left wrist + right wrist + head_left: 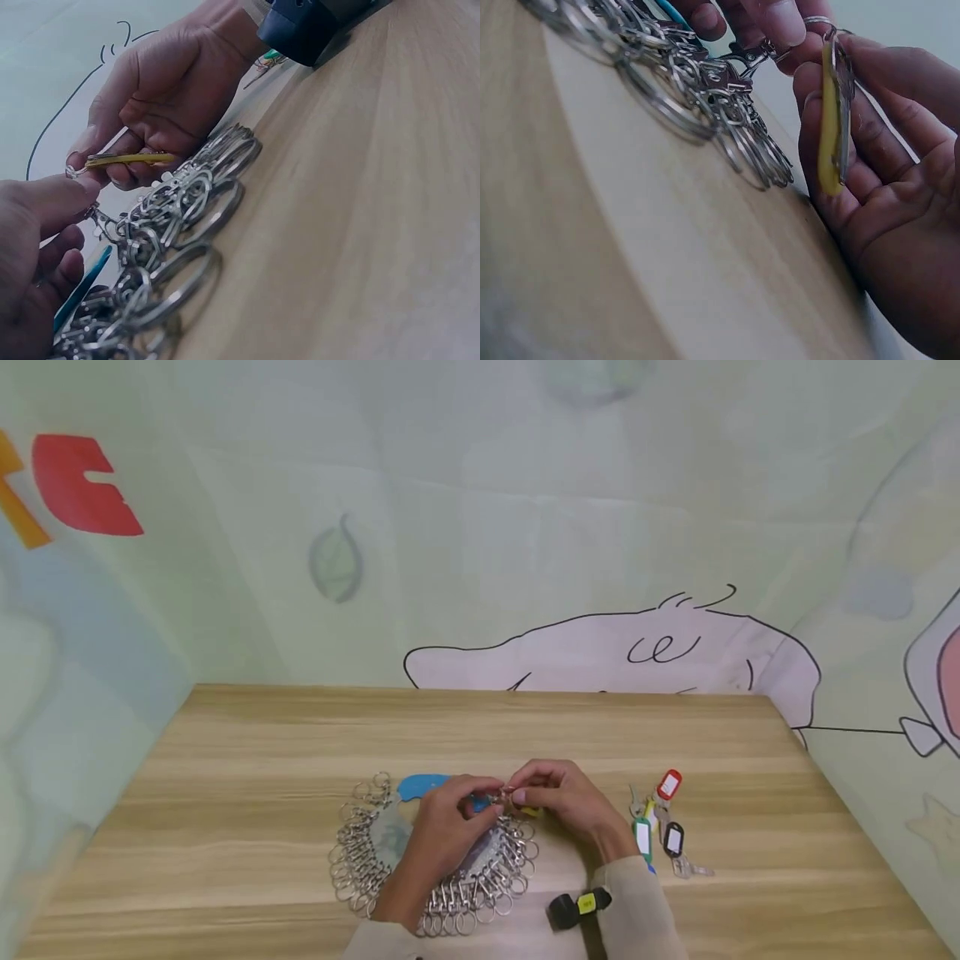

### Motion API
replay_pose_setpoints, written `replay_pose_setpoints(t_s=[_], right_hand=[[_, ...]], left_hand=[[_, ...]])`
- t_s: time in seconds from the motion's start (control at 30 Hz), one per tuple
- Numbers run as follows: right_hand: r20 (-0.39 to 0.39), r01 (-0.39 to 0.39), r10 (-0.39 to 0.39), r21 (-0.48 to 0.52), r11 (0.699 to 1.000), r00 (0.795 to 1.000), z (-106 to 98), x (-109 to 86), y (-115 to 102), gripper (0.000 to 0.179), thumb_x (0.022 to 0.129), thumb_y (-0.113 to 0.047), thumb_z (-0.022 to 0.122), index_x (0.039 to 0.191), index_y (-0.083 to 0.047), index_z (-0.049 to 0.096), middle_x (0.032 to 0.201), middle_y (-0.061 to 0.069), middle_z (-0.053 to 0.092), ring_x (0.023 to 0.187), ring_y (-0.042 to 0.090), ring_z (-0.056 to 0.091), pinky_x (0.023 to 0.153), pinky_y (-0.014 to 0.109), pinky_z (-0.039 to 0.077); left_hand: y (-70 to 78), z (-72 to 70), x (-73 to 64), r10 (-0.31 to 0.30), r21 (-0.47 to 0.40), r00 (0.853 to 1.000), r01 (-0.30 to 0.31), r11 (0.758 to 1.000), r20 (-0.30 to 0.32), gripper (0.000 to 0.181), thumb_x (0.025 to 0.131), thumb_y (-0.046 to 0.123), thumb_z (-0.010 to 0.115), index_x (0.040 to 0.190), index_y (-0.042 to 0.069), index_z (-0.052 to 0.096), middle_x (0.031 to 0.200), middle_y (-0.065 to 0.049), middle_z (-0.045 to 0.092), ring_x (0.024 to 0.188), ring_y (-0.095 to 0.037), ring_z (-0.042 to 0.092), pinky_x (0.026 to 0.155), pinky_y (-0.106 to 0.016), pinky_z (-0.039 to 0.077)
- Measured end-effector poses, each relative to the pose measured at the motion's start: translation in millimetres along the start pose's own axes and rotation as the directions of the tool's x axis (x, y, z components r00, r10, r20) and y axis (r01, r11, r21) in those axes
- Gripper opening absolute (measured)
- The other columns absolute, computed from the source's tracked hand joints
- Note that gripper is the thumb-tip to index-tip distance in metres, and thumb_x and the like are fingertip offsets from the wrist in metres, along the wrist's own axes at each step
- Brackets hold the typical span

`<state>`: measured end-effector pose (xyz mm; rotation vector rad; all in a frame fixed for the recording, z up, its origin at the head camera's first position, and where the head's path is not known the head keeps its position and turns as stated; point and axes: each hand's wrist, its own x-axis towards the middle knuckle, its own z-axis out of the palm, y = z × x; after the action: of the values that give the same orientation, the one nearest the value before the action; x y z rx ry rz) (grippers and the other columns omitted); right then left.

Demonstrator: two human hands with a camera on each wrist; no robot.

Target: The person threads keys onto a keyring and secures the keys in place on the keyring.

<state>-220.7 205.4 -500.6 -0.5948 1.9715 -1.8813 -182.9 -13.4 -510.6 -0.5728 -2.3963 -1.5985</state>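
Observation:
My left hand (450, 827) pinches a small metal key ring (817, 21) between thumb and fingers, above a round spread of snap-hook clasps. My right hand (566, 802) pinches at the same ring from the other side. From it hangs a yellow key tag (829, 135) with a silver key (844, 139) alongside, in front of the right fingers and palm. A snap hook (101, 220) shows right under the left fingertips. The clasps (457, 893), each with a split ring, fan around a clear disc (390, 835), partly hidden by the left hand and forearm.
A flat blue piece (423, 787) lies at the back of the clasp circle. Right of my right hand lie keys with red (670, 785), green (642, 837) and black (673, 840) tags. A black strap with a yellow label (586, 903) sits by the right sleeve. A printed wall stands behind the table.

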Motion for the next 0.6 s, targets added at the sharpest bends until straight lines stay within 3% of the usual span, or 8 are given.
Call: replay_pose_setpoints(t_s=[0.6], right_hand=[[-0.008, -0.006, 0.006, 0.013, 1.0, 1.0, 1.4, 0.1, -1.6, 0.016, 0.089, -0.002, 0.072, 0.104, 0.006, 0.071, 0.102, 0.018, 0.072, 0.09, 0.024, 0.067, 0.078, 0.031, 0.053]], left_hand=[[1.5, -2.7, -0.1, -0.031, -0.018, 1.0, 0.031, 0.999, 0.002, 0.03, 0.081, 0.007, 0.083, 0.109, 0.016, 0.076, 0.091, 0.005, 0.068, 0.065, -0.01, 0.056, 0.057, -0.025, 0.049]])
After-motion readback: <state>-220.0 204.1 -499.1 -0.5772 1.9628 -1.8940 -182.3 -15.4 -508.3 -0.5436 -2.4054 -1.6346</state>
